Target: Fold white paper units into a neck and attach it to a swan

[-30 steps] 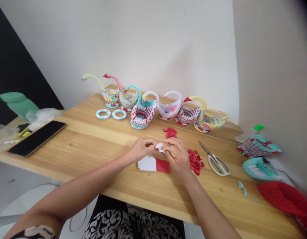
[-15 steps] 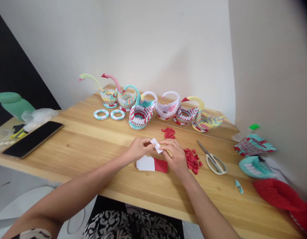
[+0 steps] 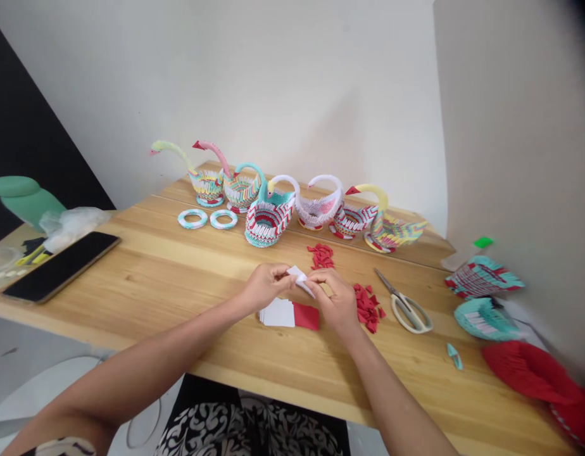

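A small white paper piece [image 3: 298, 275], partly folded, is held between my two hands above the table. My left hand [image 3: 268, 285] pinches its left end between thumb and fingers. At the other end my right hand [image 3: 334, 296] grips it, the fingertips pressing on the paper. Below them lie a stack of white paper slips [image 3: 277, 313] and a red paper slip [image 3: 306, 316] beside it. One pile of folded red paper pieces [image 3: 367, 308] is right of my right hand; a smaller red pile [image 3: 320, 256] lies just beyond my hands.
Several folded-paper swan baskets, among them a red, white and teal one [image 3: 268, 221], line the back of the wooden table [image 3: 154, 272]. Two paper rings [image 3: 192, 219] lie at back left. Scissors [image 3: 410, 310] rest on the right, a phone [image 3: 59, 266] on the left, teal paper parts [image 3: 487, 318] far right.
The white paper has been bent further at its right end, where my right fingers have shifted over it. My left hand has stayed nearly in place.
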Motion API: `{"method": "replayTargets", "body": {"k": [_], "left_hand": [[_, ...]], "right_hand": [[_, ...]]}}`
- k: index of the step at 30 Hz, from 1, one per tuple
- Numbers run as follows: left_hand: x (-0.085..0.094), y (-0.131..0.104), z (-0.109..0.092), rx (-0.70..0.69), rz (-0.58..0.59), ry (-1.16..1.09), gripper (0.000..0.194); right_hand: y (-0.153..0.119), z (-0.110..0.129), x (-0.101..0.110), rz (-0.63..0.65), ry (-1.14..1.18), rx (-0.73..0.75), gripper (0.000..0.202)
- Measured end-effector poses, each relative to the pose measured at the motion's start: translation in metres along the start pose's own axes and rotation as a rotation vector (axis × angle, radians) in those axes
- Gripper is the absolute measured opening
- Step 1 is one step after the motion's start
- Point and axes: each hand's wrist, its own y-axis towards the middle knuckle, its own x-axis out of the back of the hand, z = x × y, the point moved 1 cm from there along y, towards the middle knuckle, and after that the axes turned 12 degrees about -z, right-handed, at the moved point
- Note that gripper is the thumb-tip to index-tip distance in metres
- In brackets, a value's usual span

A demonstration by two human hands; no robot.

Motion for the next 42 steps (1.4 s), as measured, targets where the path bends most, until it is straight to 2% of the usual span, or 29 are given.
{"method": "replayTargets", "body": {"k": [6,10,18,23,26,29,35,38,42], "left_hand": [[-0.001,-0.001,0.003,0.006,0.031,-0.030,0.021],[-0.001,-0.001,0.004,0.030,0.055,-0.038,0.022],[-0.001,0.000,0.000,0.061,0.086,-0.066,0.025],[-0.005,-0.001,0.000,0.136,0.081,-0.185,0.023],[-0.007,-0.001,0.000,0.130,0.052,-0.196,0.023],[-0.007,-0.001,0.001,0.130,0.073,-0.191,0.024],[-0.004,0.002,0.003,0.166,0.065,-0.245,0.024],[-0.003,0.002,0.003,0.156,0.089,-0.208,0.023],[-0.002,0.000,-0.001,0.084,0.100,-0.045,0.020]], "right_hand": [[-0.003,-0.003,-0.004,-0.020,0.061,-0.263,0.013],[-0.003,-0.004,-0.005,-0.026,0.108,-0.362,0.015],[-0.004,-0.006,-0.005,-0.001,0.124,-0.391,0.016],[-0.006,-0.008,-0.006,0.000,0.124,-0.368,0.017],[-0.007,-0.008,-0.009,-0.002,0.165,-0.416,0.016],[-0.008,-0.008,-0.011,-0.015,0.246,-0.486,0.020],[-0.009,-0.008,-0.014,0.136,0.422,-0.549,0.034],[-0.009,-0.010,-0.014,0.187,0.386,-0.569,0.032],[-0.008,-0.010,-0.010,0.159,0.306,-0.563,0.020]]}}
